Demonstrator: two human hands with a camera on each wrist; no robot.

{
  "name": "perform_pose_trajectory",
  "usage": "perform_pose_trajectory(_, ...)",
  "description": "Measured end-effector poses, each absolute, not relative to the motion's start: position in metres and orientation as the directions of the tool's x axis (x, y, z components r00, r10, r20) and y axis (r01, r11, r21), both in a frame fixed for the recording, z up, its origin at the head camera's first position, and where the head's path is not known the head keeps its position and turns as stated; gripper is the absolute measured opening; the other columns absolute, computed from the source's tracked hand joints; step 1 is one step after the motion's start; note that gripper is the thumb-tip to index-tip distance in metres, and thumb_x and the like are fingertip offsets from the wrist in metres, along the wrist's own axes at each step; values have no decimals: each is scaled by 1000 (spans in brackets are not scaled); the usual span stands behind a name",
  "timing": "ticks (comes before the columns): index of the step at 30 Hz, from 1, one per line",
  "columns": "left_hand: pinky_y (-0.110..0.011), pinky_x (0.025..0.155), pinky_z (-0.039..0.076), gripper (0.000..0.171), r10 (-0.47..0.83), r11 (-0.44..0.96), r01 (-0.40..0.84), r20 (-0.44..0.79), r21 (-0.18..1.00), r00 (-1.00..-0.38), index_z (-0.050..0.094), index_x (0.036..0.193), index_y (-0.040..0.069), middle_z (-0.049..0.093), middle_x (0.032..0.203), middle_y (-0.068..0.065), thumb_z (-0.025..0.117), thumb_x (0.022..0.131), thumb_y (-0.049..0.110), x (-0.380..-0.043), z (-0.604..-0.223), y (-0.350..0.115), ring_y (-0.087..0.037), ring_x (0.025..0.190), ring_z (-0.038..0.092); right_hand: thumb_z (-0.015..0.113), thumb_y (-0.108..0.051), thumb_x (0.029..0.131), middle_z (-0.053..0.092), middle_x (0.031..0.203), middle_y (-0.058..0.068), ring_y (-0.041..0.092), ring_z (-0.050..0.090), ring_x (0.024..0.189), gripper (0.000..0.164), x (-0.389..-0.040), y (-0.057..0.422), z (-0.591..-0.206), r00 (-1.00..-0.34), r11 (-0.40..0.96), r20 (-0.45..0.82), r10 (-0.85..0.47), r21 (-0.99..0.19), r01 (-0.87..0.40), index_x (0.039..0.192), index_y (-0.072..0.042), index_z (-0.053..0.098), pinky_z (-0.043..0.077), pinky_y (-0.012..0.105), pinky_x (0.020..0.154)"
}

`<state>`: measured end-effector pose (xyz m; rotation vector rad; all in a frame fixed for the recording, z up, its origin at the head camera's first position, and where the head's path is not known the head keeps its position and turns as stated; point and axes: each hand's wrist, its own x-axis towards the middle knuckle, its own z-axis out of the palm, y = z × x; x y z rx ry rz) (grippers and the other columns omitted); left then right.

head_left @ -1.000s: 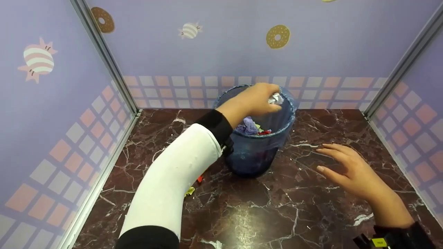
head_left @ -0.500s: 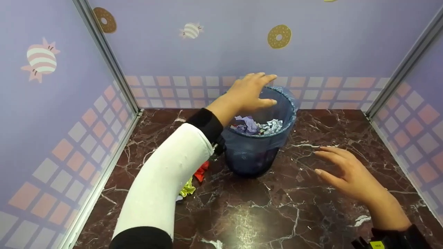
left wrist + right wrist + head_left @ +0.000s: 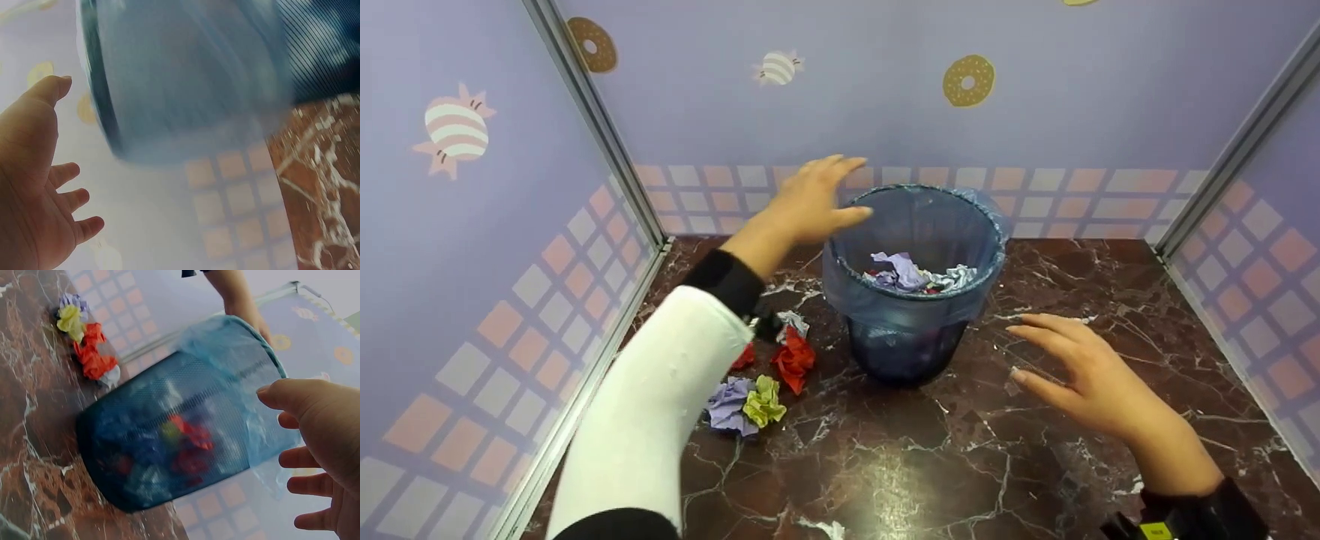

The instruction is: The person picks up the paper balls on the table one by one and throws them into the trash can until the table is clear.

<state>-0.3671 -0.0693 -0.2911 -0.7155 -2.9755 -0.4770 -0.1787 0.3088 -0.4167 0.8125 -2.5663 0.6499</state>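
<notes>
A mesh wastebasket (image 3: 907, 352) lined with a blue plastic bag (image 3: 877, 307) stands upright near the back wall. Inside it lie crumpled papers, among them a purple one (image 3: 901, 274) and a silvery white one (image 3: 958, 277). My left hand (image 3: 806, 202) is raised just left of the rim, its fingers spread and holding nothing. My right hand (image 3: 1072, 375) hovers to the right of the basket, fingers relaxed and bare. Left of the basket, crumpled red paper (image 3: 795, 360), yellow paper (image 3: 765, 401), purple paper (image 3: 730, 406) and white paper (image 3: 793, 324) lie grouped, partly behind the left sleeve.
The dark marbled tabletop (image 3: 930, 465) is bounded by a patterned back wall (image 3: 870, 90) and side panels, with a metal rail (image 3: 585, 112) at the left corner.
The left hand let the white paper drop into the basket, then moved left off the opening with its fingers spread. More papers show beside the sleeve. The right hand shifted slightly left.
</notes>
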Motion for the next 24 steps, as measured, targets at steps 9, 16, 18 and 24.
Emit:
perform_pose_trajectory(9, -66, 126, 18, 78, 339, 859, 354, 107, 371, -935, 28, 162, 34, 21, 173, -3, 63, 96, 53, -356, -325, -151, -37, 158, 22, 80, -36, 89, 59, 149, 5, 32, 55, 136, 58, -182, 276, -421, -721, 682, 460, -519, -286, -673, 143, -25, 61, 42, 59, 113)
perform_pose_trajectory(16, -69, 123, 22, 77, 278, 893, 274, 41, 358, -960, 33, 161, 28, 22, 172, -8, 66, 94, 48, -327, -378, -208, -42, 156, 25, 78, -42, 89, 59, 149, 7, 32, 55, 137, 57, -180, 252, -437, -710, 645, 432, -556, -313, -697, 141, -23, 62, 43, 61, 113)
perform_pose_trajectory(18, -70, 121, 24, 77, 258, 899, 248, 22, 361, -966, 34, 161, 25, 23, 172, -11, 68, 94, 46, -318, -393, -222, -44, 154, 27, 77, -44, 90, 58, 149, 6, 30, 55, 138, 57, -179, 246, -443, -705, 640, 420, -571, -310, -703, 142, -25, 62, 43, 60, 113)
perform_pose_trajectory(24, -67, 120, 31, 76, 233, 912, 210, -24, 353, -972, 40, 157, 14, 35, 165, -16, 72, 92, 40, -292, -437, -247, -46, 147, 38, 73, -48, 92, 60, 148, 7, 34, 55, 137, 54, -176, 227, -461, -688, 619, 396, -608, -307, -723, 141, -28, 62, 44, 61, 112)
